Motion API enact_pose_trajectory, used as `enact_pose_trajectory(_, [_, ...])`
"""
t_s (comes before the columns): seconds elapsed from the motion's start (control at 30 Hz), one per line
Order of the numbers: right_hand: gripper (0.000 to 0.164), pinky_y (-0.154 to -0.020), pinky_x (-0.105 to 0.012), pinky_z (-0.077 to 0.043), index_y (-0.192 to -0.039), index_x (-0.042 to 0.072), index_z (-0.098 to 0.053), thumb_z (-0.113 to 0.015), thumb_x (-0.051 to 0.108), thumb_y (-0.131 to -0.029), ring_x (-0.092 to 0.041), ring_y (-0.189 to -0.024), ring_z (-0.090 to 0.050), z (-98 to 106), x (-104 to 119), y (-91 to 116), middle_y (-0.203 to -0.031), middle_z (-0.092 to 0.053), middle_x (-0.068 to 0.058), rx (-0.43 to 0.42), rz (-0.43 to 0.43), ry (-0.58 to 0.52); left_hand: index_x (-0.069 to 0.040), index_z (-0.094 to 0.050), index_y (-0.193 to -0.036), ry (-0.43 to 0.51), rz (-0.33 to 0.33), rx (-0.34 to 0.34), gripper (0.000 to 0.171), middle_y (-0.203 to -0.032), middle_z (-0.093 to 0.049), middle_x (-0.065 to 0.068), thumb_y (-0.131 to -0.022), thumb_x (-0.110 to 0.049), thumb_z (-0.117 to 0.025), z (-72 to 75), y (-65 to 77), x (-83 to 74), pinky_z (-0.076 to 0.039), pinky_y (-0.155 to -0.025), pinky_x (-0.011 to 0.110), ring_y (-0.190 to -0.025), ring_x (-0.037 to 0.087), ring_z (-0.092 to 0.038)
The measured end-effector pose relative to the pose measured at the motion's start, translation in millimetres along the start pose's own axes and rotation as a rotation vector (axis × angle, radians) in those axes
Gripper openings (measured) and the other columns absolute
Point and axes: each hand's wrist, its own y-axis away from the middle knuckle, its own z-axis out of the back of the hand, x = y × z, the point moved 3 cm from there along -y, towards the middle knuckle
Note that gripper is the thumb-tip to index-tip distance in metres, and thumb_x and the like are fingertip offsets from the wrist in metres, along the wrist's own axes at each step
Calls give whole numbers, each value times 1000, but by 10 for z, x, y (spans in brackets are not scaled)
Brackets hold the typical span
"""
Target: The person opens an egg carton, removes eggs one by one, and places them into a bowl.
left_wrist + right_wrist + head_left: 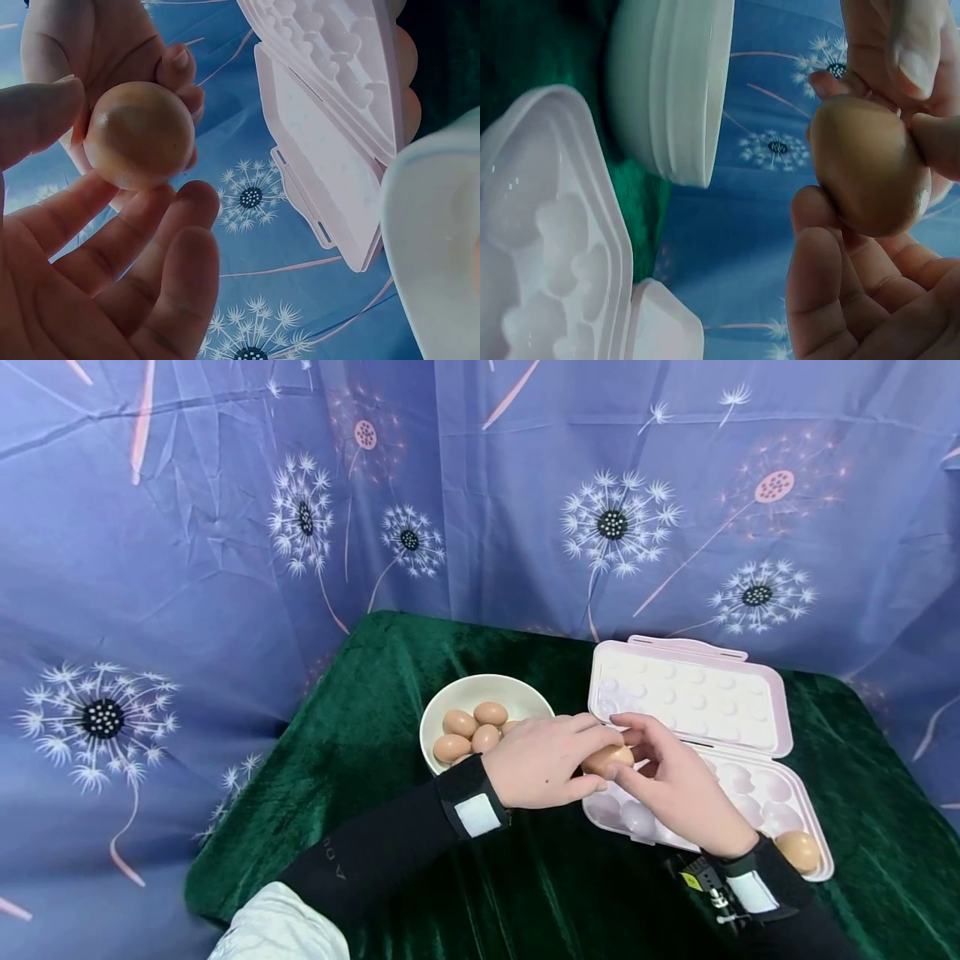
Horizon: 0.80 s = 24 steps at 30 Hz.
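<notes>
A brown egg (606,762) is held up between both hands, in front of the pale egg carton. My right hand (686,789) grips it, thumb on one side and fingers curled beneath, as the right wrist view shows. My left hand (543,760) reaches over from the bowl side with loosely bent fingers at the egg (141,135); its thumb (915,71) stands off the shell. Several more brown eggs (486,738) lie in the white bowl (431,722), partly hidden by my left hand. One egg (797,852) sits in the carton's front right corner.
The pale pink carton (819,835) lies with its lid (690,697) folded back; the right hand covers part of its cups. Dark green cloth (360,710) covers the table. A blue dandelion-print curtain (510,527) hangs behind.
</notes>
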Motion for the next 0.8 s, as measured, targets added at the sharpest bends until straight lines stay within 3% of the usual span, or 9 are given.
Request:
enact_pose_trajectory(0.2, [54, -68, -30, -55, -147, 9, -45, -67, 18, -99, -15, -81, -66, -82, 31, -38, -113, -66, -4, 30, -25, -70, -29, -63, -124, 2, -33, -29, 30, -104, -52, -14, -95, -37, -67, 5, 13, -5, -41, -65, 17, -85, 2, -48])
enact_pose_trajectory(0.43, [53, -69, -30, -56, -147, 11, -46, -67, 19, -99, -15, -85, -66, -139, 43, -50, -116, -67, -4, 24, -37, -97, -27, -64, -124, 12, -41, -30, 28, -112, -56, -12, -96, -31, -66, 3, 19, 7, -42, -71, 16, -91, 1, -51])
enact_pose_trajectory(0.8, [52, -73, -31, -56, -147, 15, -46, -66, 23, -100, -15, -91, -67, -201, 8, -52, -117, -66, -1, 21, -58, -125, -26, -65, -123, -3, -53, -20, 27, -114, -56, -8, -96, -27, -65, -12, 41, 41, -43, -66, 17, -84, 2, -51])
